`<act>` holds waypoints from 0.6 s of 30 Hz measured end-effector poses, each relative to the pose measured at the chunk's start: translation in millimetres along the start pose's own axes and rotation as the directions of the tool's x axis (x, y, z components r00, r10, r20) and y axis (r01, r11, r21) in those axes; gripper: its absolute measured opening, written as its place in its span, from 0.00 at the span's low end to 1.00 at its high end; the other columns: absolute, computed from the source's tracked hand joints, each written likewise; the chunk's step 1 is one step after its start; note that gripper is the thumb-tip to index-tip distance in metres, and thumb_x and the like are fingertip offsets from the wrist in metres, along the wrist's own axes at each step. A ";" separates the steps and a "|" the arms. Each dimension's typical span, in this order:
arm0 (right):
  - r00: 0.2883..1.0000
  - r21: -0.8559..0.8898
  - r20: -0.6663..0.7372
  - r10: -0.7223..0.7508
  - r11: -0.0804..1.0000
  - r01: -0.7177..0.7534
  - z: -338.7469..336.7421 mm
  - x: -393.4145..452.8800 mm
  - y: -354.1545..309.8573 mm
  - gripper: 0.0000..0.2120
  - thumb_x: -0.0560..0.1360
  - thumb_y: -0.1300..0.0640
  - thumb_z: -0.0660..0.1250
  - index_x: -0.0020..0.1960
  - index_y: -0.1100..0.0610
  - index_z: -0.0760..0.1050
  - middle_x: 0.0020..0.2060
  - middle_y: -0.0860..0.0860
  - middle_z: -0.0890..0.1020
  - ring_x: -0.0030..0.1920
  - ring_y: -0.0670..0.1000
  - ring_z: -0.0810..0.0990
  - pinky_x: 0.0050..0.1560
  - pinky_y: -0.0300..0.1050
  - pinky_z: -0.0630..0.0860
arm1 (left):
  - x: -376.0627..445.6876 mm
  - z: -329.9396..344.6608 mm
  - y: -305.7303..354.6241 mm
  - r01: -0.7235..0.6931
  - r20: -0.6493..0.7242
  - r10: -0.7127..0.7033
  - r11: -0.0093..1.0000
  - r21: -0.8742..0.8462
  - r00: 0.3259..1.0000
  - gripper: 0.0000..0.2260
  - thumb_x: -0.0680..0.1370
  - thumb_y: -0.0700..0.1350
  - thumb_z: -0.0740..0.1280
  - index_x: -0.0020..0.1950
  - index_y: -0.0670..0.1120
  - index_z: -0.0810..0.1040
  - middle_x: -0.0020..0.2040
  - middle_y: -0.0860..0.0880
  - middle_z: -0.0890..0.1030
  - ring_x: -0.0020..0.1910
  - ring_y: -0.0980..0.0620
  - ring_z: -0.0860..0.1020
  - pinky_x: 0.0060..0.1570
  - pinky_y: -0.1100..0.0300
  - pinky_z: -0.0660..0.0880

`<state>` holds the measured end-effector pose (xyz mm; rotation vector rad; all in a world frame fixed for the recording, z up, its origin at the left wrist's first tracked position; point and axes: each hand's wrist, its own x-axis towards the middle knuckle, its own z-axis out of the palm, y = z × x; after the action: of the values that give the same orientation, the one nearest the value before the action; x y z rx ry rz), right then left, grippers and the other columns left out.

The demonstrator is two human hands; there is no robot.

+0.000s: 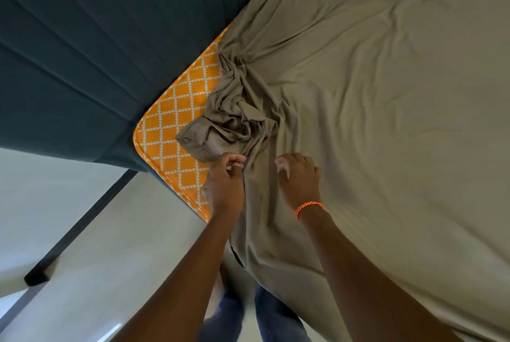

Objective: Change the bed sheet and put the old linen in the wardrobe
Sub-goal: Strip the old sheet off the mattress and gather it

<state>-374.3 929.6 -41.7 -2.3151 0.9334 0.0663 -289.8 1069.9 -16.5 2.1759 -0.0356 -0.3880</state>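
Note:
An olive-brown bed sheet [372, 93] covers most of the bed. Near the corner it is bunched into a crumpled heap [237, 118]. The corner of the orange mattress [171, 126] with a white lattice pattern lies bare beside the heap. My left hand [225, 178] pinches a fold of the sheet at the mattress edge, fingers curled. My right hand [299, 176], with an orange cord on the wrist, is on the sheet just to the right, its fingers curled; whether it grips cloth is unclear.
A dark teal padded headboard [82, 51] runs along the left of the bed. A black bar [80, 220] crosses the pale tiled floor [41, 189] below it. My legs in blue jeans [265, 314] stand against the bed's side.

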 end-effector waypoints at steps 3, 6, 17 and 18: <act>0.999 0.143 -0.034 0.011 0.990 -0.006 -28.3 -45.5 25.2 0.19 0.72 0.55 0.58 0.58 0.52 0.82 0.54 0.51 0.81 0.58 0.58 0.79 0.60 0.56 0.75 | -55.0 -4.0 26.8 -0.036 0.026 0.038 0.998 -0.055 0.999 0.14 0.81 0.38 0.65 0.48 0.57 0.83 0.44 0.58 0.84 0.44 0.59 0.83 0.44 0.57 0.81; 0.994 0.342 -0.093 0.058 0.940 -0.023 -51.4 -95.6 43.7 0.18 0.71 0.57 0.59 0.57 0.53 0.82 0.52 0.51 0.81 0.51 0.55 0.82 0.55 0.53 0.80 | -109.6 -6.1 35.8 -0.075 0.091 0.081 0.995 -0.069 0.993 0.13 0.80 0.39 0.65 0.47 0.57 0.83 0.43 0.59 0.84 0.44 0.58 0.83 0.48 0.50 0.82; 0.953 0.515 -0.269 0.139 0.857 0.020 -144.2 -377.5 110.8 0.11 0.76 0.67 0.65 0.53 0.56 0.82 0.49 0.49 0.81 0.43 0.48 0.79 0.49 0.39 0.75 | -398.0 -26.9 45.3 -0.210 0.219 0.223 0.974 -0.084 0.950 0.10 0.81 0.37 0.66 0.51 0.49 0.84 0.45 0.56 0.85 0.45 0.61 0.80 0.48 0.62 0.78; 0.952 0.520 -0.263 0.157 0.854 0.003 -153.1 -405.4 122.7 0.11 0.76 0.67 0.66 0.52 0.56 0.82 0.49 0.48 0.81 0.44 0.47 0.79 0.49 0.38 0.75 | -427.1 -25.9 45.8 -0.200 0.241 0.214 0.976 -0.082 0.947 0.10 0.81 0.36 0.65 0.51 0.48 0.84 0.45 0.56 0.85 0.44 0.62 0.80 0.48 0.65 0.76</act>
<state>-783.4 1020.6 123.3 -1.8074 1.0406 -0.4613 -683.0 1133.8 146.4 2.0315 -0.3860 -0.5314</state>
